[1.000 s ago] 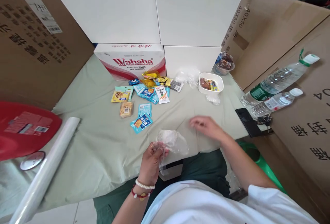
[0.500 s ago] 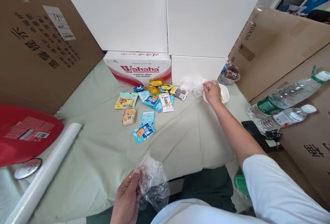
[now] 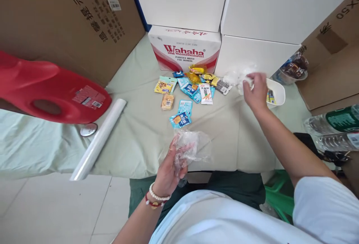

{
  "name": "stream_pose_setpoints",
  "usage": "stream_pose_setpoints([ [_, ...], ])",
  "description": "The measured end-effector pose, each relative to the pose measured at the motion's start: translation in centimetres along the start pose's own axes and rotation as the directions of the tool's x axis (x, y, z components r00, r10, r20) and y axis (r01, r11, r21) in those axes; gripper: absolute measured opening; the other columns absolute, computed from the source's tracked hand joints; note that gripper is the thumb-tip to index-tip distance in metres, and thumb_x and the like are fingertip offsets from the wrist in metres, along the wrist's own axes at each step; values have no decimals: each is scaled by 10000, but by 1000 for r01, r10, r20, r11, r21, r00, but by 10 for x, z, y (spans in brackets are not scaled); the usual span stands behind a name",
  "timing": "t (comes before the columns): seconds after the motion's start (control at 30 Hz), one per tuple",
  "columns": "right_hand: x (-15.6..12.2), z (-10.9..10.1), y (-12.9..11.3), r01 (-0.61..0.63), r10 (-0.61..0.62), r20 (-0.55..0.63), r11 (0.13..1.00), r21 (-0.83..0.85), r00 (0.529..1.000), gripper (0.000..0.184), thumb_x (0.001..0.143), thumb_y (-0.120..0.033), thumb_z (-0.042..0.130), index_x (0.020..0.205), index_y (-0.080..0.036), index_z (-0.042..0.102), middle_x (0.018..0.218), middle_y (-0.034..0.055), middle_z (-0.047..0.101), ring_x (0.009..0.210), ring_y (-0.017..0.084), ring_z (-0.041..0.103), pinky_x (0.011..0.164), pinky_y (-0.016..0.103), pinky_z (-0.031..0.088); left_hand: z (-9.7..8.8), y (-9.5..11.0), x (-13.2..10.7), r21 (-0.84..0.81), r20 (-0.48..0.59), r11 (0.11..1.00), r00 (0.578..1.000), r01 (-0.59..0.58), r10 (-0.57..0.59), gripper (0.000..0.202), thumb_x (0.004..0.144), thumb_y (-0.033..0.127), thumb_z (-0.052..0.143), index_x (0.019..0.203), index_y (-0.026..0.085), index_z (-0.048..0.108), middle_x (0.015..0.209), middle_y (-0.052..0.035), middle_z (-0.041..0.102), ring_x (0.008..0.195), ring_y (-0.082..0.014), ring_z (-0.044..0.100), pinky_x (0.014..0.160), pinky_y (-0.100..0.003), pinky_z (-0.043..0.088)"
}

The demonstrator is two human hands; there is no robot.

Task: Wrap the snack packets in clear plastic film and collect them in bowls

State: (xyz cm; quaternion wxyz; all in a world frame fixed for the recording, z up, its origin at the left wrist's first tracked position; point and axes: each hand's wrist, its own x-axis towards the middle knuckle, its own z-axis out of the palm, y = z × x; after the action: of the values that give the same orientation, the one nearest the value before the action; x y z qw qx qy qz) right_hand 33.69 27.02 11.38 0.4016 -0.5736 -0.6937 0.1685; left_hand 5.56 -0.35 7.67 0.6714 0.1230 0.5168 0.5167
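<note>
My left hand (image 3: 169, 165), with a ring and bracelets on it, is closed on a crumpled clear plastic bag (image 3: 198, 146) at the table's front edge. My right hand (image 3: 255, 90) is slightly blurred, its thumb and fingers apart. It reaches beside a crumpled heap of clear plastic (image 3: 237, 78), and I cannot tell whether it touches that. Just right of this hand stands a white bowl (image 3: 280, 93) with a small colourful packet inside. Snack packs lie mid-table: blue packets (image 3: 181, 119), a white packet (image 3: 206, 94), a yellow-green packet (image 3: 165, 85) and a wrapped biscuit (image 3: 167, 102).
A Wahaba-like printed carton (image 3: 185, 51) and white boxes (image 3: 260, 55) wall off the back. At left are a red jug (image 3: 61, 90), a white roll (image 3: 99, 139) and a round metal disc (image 3: 88, 129). Bottles (image 3: 338, 141) and a plastic tub (image 3: 294, 73) stand right.
The view has shifted down and left. My left hand has brought the plastic bag forward, up over the table edge. My right hand stays by the plastic heap, its fingers now more apart.
</note>
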Motion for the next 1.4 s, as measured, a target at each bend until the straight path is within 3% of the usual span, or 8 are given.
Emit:
stream_pose_setpoints([
  [0.07, -55, 7, -19, -101, 47, 261, 975, 198, 964, 348, 970, -528, 577, 1002, -201, 691, 1038, 124, 694, 1014, 270, 655, 912, 442, 557, 8, -2, 2, -1, 105, 1000, 994, 14, -14, 968, 763, 779, 694, 1595, 446, 327, 1191, -63, 723, 448, -37, 367, 352, -209, 270],
  [0.2, -148, 25, -43, -760, 50, 862, 498, 417, 505, 605, 810, -780, 681, 1064, -232, 713, 940, 77, 734, 812, 225, 701, 714, 383, 601, 21, -9, 6, 47, 188, 998, 982, -41, 31, 894, 797, 719, 714, 1562, 377, 402, 1026, -18, 692, 457, -38, 396, 382, -212, 298],
  [0.27, -173, 29, -44, -837, 24, 907, 395, 378, 421, 572, 724, -698, 826, 1028, -223, 728, 824, 30, 721, 674, 170, 664, 625, 305, 568, 21, -13, 9, 114, 155, 987, 984, -110, 92, 812, 769, 593, 807, 1474, 314, 517, 933, 10, 655, 531, -54, 433, 439, -205, 337],
  [0.5, -192, 32, -33, -817, 206, 794, 221, 532, 572, 361, 673, -396, 946, 881, -232, 702, 762, -31, 674, 666, 112, 618, 632, 234, 537, 3, -21, 12, 375, 68, 907, 981, -191, 179, 359, 695, 458, 874, 826, 165, 712, 767, 2, 628, 640, -91, 454, 585, -231, 357],
  [1.0, -159, 11, -1, -666, 468, 574, 43, 745, 672, 348, 658, -237, 896, 814, -229, 585, 744, -28, 685, 458, 42, 452, 332, 112, 338, -51, -13, 1, 423, -108, 902, 983, -88, 147, 417, 740, 489, 802, 941, 164, 634, 846, -42, 700, 560, -80, 498, 526, -237, 374],
  [1.1, -164, 11, -3, -675, 475, 617, -63, 735, 627, 296, 693, -167, 856, 779, -212, 577, 764, -8, 713, 442, 33, 451, 321, 88, 362, -58, -18, -7, 787, -132, 544, 782, -291, 609, 380, 802, 379, 732, 1102, 170, 629, 1045, -94, 692, 795, -178, 633, 689, -329, 528],
  [1.23, -166, 15, -14, -672, 470, 650, -149, 726, 598, 209, 754, -106, 789, 782, -184, 597, 812, 42, 752, 436, 25, 478, 337, 68, 406, -37, -29, -17, 768, 542, -225, 420, -600, 728, 485, 880, 243, 705, 1345, 213, 569, 1337, -154, 627, 1311, -295, 567, 1090, -501, 487],
  [1.4, -158, 16, -30, -638, 499, 620, -162, 753, 605, 165, 808, -87, 744, 827, -183, 611, 911, 71, 784, 521, 39, 595, 441, 73, 519, -8, -52, 4, 567, 821, -405, 455, -717, 343, 389, 933, 281, 679, 1317, 237, 640, 1445, -140, 623, 1438, -323, 497, 1194, -566, 382],
])
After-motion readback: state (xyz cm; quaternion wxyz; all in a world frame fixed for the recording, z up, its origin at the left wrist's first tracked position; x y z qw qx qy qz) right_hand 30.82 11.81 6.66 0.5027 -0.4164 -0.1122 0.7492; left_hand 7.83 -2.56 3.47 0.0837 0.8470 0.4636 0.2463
